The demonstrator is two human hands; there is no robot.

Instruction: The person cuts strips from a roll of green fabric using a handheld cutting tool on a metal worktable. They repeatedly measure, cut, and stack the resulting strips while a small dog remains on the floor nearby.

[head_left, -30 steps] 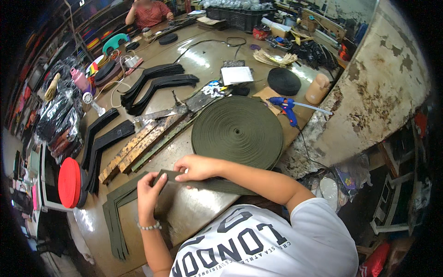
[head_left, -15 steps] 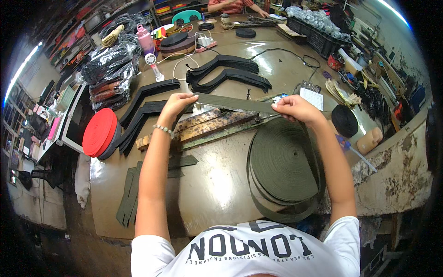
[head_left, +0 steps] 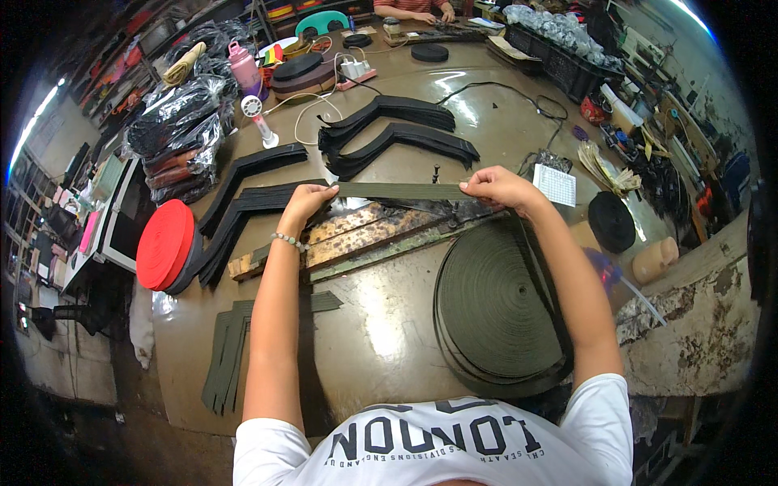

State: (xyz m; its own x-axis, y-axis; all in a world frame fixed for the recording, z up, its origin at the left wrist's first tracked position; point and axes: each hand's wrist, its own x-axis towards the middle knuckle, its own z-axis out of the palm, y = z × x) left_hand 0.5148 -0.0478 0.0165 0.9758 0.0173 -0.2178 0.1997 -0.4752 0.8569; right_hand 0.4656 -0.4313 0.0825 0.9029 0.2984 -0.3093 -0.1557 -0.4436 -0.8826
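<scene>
A dark olive webbing strap [head_left: 401, 191] is stretched nearly level between my two hands, over a stained wooden and metal jig [head_left: 365, 235]. My left hand [head_left: 310, 199] pinches it at the left, and a tail hangs down beside that forearm. My right hand [head_left: 502, 190] pinches it farther right, where the strap runs down behind the wrist toward a large olive webbing roll [head_left: 502, 300]. The roll lies on the table in front of me, on the right. Several cut olive strips [head_left: 231, 348] lie near my left forearm.
Bundles of black strips [head_left: 397, 113] lie beyond the jig. A red webbing roll [head_left: 164, 245] is at the left, a black roll [head_left: 611, 221] at the right. A handheld fan [head_left: 261, 121] and pink bottle [head_left: 245, 69] stand far left. Across the table, a person's hands [head_left: 438, 14] show.
The strap, slanting down to the right before, is now level and straighter. My left hand has lowered slightly, and my right hand has moved a little left. The view has shifted slightly.
</scene>
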